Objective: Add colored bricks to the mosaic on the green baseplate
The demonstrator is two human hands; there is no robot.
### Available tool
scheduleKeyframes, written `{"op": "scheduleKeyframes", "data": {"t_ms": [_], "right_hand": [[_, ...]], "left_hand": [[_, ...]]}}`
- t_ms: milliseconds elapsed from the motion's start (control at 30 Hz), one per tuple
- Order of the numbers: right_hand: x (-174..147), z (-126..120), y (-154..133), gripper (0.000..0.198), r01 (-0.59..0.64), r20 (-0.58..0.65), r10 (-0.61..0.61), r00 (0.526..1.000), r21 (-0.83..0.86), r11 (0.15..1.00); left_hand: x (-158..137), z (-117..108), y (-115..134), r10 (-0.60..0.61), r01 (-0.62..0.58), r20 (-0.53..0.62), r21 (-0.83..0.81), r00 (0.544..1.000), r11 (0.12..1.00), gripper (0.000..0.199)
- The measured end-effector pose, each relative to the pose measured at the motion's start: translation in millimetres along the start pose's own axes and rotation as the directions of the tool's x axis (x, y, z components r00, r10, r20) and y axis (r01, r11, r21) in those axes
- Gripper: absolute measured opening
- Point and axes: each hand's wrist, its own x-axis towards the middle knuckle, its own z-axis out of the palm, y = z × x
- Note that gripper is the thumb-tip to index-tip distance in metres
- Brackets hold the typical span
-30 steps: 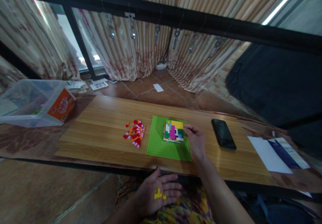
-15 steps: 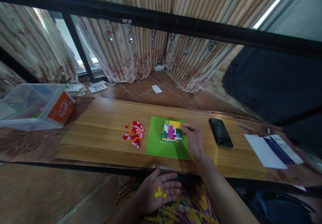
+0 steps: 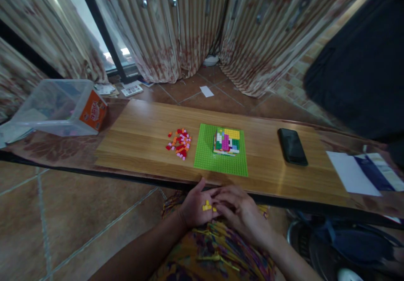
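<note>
My left hand (image 3: pixel 196 208) is palm up below the table edge, fingers stretched out, holding several small yellow toy bricks (image 3: pixel 207 206) on the palm. Over its fingers reaches my right hand (image 3: pixel 243 209), fingers bent, with a gap between thumb and forefinger and the thumb tip beside a single yellow brick (image 3: pixel 214 209). On the table, a green baseplate (image 3: pixel 206 163) carries a low, layered block of multicoloured bricks (image 3: pixel 225 142), with a yellow patch at its far right corner. Left of the plate lies a loose pile of red, orange and pink bricks (image 3: pixel 182 143).
A black phone (image 3: pixel 292 146) lies right of the baseplate, with papers (image 3: pixel 353 173) farther right. A clear plastic bin (image 3: pixel 63 119) with an orange label stands at the table's left end. Striped curtains (image 3: pixel 176 41) hang behind the table.
My right hand has left the block on the baseplate and come down to my left palm. The yellow bricks still rest there. The camera view has tilted down.
</note>
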Motion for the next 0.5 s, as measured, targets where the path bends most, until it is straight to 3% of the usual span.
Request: {"op": "scheduleKeyframes", "data": {"t_ms": [167,500], "right_hand": [[-12,23,8,0.013,0.041,0.005,-0.041,0.999,-0.213,0.976],[-5,27,15,0.01,0.115,0.019,-0.114,0.993,-0.294,0.949]], "left_hand": [[-2,4,1,-0.031,0.031,0.002,-0.027,1.0,0.999,0.074],[-3,11,3,-0.027,0.03,0.042,-0.076,0.999,0.997,0.075]]}}
